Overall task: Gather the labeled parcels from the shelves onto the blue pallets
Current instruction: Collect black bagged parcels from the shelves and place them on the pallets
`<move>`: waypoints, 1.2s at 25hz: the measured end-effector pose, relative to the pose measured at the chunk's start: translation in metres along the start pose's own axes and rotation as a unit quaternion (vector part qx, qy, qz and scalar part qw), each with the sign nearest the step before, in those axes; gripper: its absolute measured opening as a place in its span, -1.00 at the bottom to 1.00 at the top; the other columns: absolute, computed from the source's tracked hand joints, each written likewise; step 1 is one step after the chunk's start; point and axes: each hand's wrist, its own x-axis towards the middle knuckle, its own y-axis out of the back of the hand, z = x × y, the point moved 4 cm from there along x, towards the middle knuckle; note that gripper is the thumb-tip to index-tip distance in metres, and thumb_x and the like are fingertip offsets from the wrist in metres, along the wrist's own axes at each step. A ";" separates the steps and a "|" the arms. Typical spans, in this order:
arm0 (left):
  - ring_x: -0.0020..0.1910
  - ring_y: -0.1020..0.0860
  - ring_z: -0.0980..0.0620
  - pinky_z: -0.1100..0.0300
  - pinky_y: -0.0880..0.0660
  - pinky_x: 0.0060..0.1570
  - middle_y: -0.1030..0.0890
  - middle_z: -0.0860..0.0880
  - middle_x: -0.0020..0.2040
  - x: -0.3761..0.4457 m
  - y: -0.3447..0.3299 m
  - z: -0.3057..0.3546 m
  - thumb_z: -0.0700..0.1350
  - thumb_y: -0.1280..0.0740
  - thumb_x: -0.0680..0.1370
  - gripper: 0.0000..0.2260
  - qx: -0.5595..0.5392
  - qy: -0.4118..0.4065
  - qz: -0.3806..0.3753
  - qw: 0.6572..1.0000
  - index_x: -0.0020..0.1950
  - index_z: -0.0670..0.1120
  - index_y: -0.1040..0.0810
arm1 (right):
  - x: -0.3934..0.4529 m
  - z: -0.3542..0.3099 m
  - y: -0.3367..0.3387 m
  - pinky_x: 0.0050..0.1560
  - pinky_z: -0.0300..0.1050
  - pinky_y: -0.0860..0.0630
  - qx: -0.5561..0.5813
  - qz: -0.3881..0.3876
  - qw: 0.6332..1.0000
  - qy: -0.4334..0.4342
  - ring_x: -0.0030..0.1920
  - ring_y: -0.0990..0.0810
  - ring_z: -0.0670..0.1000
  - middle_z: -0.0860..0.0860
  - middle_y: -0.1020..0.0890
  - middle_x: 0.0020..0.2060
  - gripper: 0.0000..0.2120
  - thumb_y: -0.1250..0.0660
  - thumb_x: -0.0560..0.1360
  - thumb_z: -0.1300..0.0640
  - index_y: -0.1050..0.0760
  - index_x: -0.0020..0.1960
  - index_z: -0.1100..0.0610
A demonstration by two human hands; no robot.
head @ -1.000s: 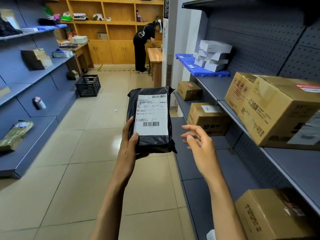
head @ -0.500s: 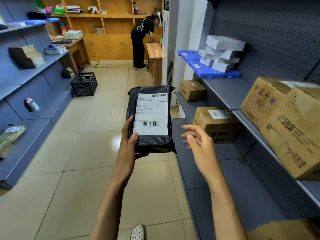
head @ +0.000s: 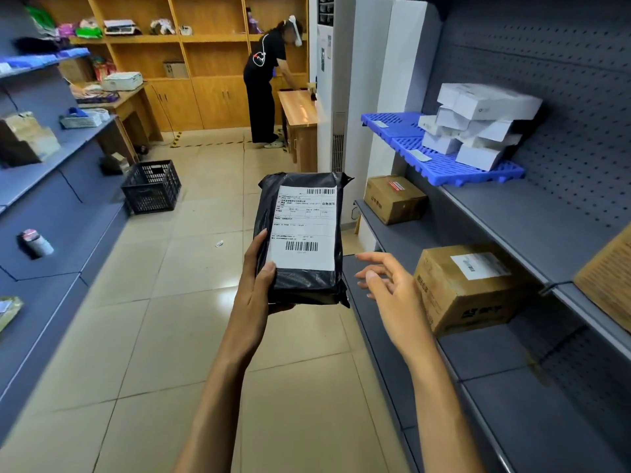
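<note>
Parcel (head: 302,238) underside hidden; left hand (head: 254,288) fingers behind it.

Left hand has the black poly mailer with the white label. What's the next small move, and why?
Probably carry the black plastic mailer with the white shipping label forward to the blue plastic pallet on the right-hand shelf. The left hand grips it alone, the right hand is open and free beside it, and bare grid shows in front of the stacked white cartons.

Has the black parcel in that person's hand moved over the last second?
Yes: black parcel has been carried forward along the aisle, nearer the blue pallet.
</note>
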 end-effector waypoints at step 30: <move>0.20 -0.63 0.03 0.21 -0.65 -0.10 -0.50 0.46 0.26 0.425 -0.107 -0.060 0.15 -0.12 0.59 -0.59 -0.007 0.017 -0.025 1.000 0.43 0.45 -0.30 | 0.440 0.078 -0.003 -0.31 -0.35 -0.38 -0.032 0.025 0.999 -0.006 -0.34 -0.43 -0.14 -0.23 -0.55 -0.36 -0.72 -0.22 0.62 0.22 -0.61 0.09 -0.10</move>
